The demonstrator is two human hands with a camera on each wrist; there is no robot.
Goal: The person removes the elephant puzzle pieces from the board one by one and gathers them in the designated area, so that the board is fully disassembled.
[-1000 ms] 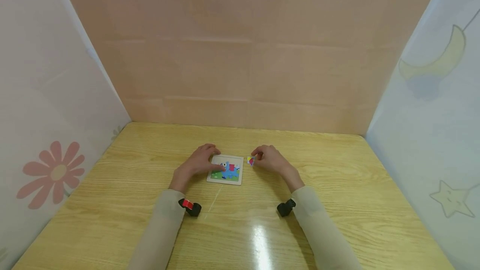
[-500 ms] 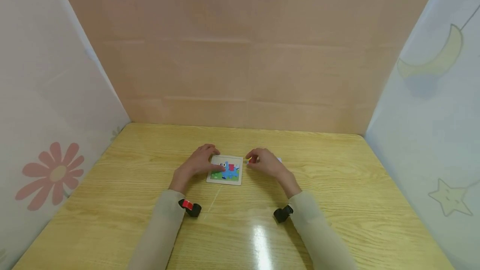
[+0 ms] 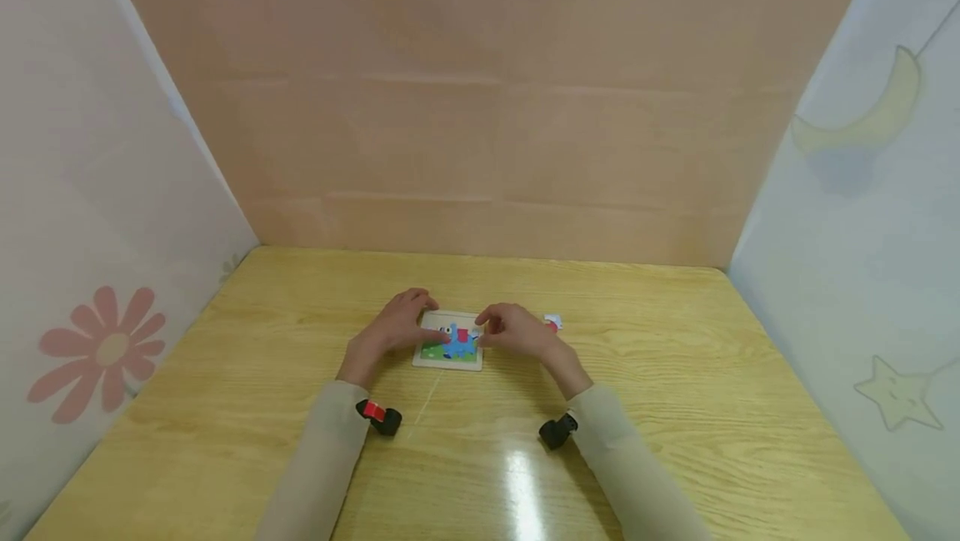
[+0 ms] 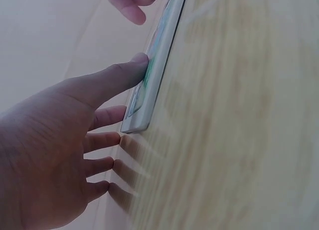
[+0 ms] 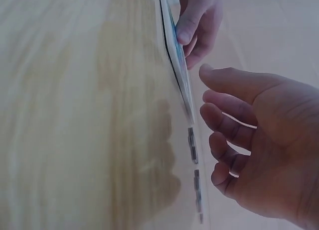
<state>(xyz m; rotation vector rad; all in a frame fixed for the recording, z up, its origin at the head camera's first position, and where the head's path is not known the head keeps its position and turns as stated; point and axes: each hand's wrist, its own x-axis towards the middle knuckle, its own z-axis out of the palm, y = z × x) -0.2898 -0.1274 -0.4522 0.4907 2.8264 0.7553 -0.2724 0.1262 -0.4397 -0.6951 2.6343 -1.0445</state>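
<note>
Head view, puzzle board: lies flat on the table (image 3: 645,341), toward its far edge and nearer the far-left corner than the far-right; puzzle board (image 3: 450,365) position matches the earlier frames.
Left hand: unclenched; left hand (image 3: 397,323) rests its straight thumb on the picture face while the other fingers extend past the board's left edge; unchanged from one second ago.
Right hand: released, fingers loosely bent, thumb apart; right hand (image 3: 516,331) overlaps the board's right edge in the head view, but stands clear of it in the right wrist view.
Right hand shift: moves left from its earlier station beyond the board's right edge.
Loose piece: white and red; loose piece (image 3: 552,322) now shows to the right of the right hand, fully uncovered; half a second ago the hand covers most of it.
Right wrist view, pieces: two pieces (image 5: 193,146) lie on the table beyond the board's edge, below the right fingers.
Yellow-and-red piece: visible beside the board one second ago; now out of sight in the head view.
</note>
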